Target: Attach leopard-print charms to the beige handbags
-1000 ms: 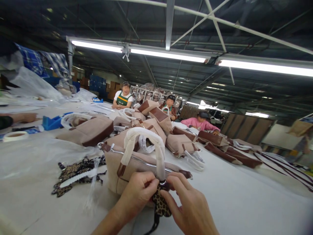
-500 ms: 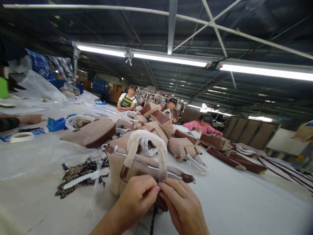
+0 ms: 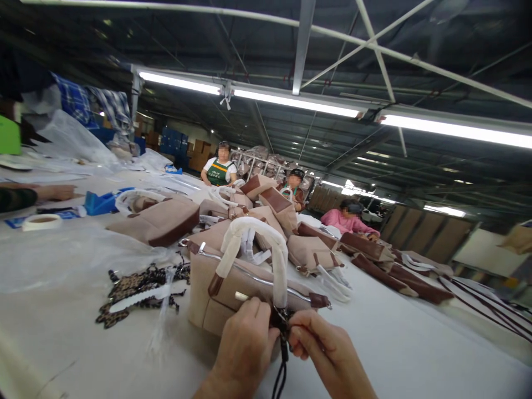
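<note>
Left hand (image 3: 247,341), right hand (image 3: 322,342) at bag (image 3: 203,293), tabletop (image 3: 399,332) stretching right

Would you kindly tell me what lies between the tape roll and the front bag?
In the head view, clear plastic and leopard-print pieces lie between the tape roll and the front bag.

Bag workshop: heaped handbags (image 3: 277,204), 3-tube light row (image 3: 291,102), roof beams (image 3: 303,47).

Handbag (image 3: 203,299) partly hidden behind hands (image 3: 247,343)
</note>
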Demonstrator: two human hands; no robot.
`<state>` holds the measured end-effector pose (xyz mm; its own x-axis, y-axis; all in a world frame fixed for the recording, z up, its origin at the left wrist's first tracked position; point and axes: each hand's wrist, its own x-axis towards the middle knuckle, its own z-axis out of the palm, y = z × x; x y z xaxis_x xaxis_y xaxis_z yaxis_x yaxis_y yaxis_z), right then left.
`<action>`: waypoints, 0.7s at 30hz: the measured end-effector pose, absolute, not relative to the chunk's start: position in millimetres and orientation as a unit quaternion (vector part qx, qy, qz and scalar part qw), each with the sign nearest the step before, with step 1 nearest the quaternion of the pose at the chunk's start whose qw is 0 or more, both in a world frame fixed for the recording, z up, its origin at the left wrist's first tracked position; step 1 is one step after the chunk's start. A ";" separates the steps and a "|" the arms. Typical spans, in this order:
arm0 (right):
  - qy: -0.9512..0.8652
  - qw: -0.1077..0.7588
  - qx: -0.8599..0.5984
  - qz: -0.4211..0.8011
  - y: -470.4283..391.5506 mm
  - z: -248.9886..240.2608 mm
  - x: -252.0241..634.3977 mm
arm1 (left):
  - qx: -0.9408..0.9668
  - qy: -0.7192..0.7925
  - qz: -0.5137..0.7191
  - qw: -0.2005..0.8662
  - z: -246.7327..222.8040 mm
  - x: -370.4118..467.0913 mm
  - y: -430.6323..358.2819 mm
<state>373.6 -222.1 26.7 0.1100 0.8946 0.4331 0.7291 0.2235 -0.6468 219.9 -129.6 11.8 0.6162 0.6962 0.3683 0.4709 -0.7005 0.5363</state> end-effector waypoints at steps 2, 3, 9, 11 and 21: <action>-0.680 0.398 -0.611 0.076 -223.6 29.4 374.3 | 0.874 0.326 0.295 0.204 11.3 223.3 -133.3; -0.690 0.392 -0.606 0.063 -224.2 29.9 374.7 | 0.873 0.323 0.301 0.208 10.3 225.0 -134.9; -0.691 0.379 -0.615 0.022 -225.0 31.6 371.9 | 0.874 0.359 0.276 0.175 3.4 238.6 -135.8; -0.683 0.367 -0.631 -0.001 -223.4 33.4 369.2 | 0.884 0.352 0.260 0.166 5.0 238.7 -131.3; -0.670 0.258 -0.676 -0.165 -206.3 33.9 355.5 | 0.856 0.231 0.336 0.319 19.6 208.4 -113.7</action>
